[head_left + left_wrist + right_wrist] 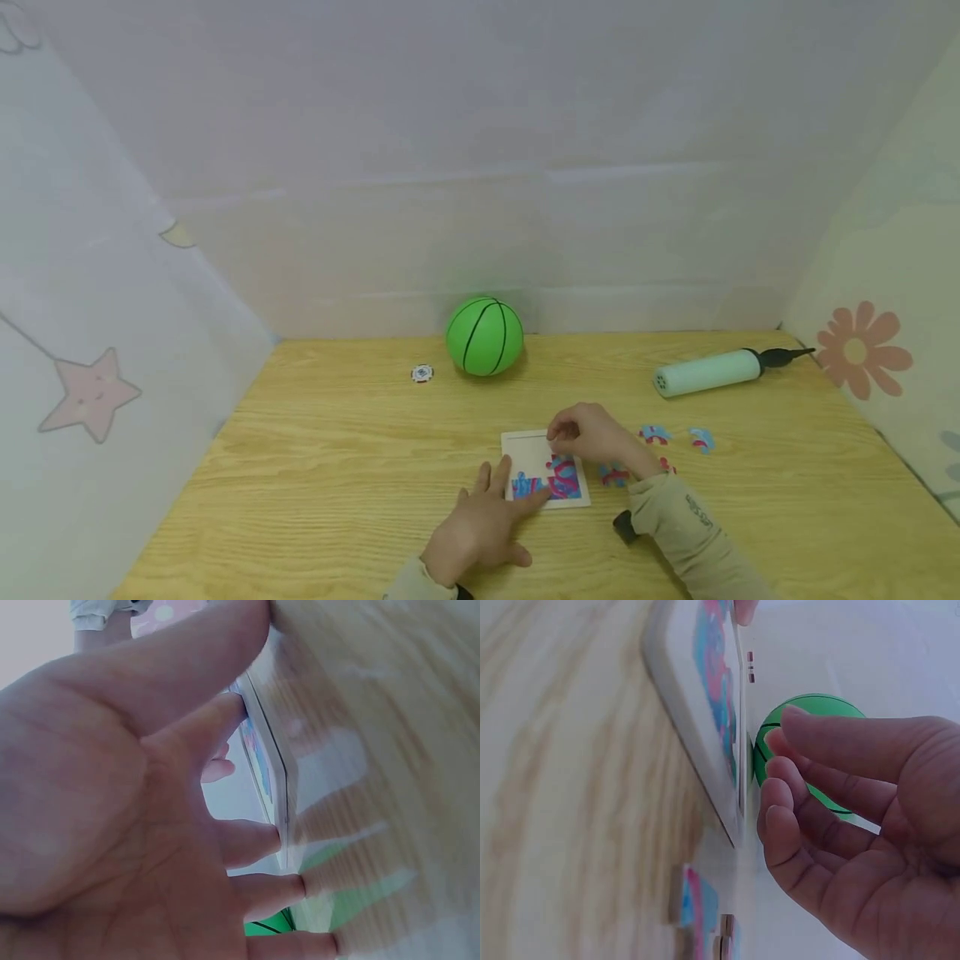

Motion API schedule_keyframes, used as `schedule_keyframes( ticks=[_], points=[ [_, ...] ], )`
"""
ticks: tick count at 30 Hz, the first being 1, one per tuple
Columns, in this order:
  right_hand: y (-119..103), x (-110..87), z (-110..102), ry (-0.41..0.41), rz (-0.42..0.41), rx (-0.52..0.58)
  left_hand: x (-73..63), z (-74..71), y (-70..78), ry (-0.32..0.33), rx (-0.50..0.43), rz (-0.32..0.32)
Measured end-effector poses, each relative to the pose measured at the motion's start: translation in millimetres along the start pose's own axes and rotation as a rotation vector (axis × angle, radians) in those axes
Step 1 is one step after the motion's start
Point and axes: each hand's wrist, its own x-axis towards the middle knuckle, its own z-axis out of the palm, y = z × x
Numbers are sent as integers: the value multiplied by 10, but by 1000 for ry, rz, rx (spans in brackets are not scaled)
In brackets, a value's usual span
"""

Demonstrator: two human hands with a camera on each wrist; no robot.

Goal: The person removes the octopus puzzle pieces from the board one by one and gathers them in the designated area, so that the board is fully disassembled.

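A square puzzle tray [525, 438] with a pale rim lies on the table. Fitted pieces in blue and pink [564, 482] fill its near edge and right side. My left hand [483, 525] is spread at the tray's near left corner, its fingertips touching the rim and the table. Above the tray's right side hovers my right hand [592, 433], fingers loosely bent. In the right wrist view, no piece shows between the thumb and fingers [802, 787]. Loose puzzle pieces [655, 434] lie right of the tray, some partly behind the right forearm.
At the back stands a green ball [485, 336] with black lines, and left of it lies a round white chip [422, 373]. A pale green hand pump [708, 372] with a black end lies at the back right. White walls [450, 167] border the table.
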Motion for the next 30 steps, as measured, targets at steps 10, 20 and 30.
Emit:
schedule_keyframes(
  ticks=[10,20,30],
  points=[
    [32,0,27,-55,-16,-29,-11,3,1,-2,58,-20],
    [1,0,40,-69,0,-56,-12,25,-7,21,75,-15],
    [-32,-8,44,-60,-9,-59,-8,27,-9,8,47,-19]
  ],
)
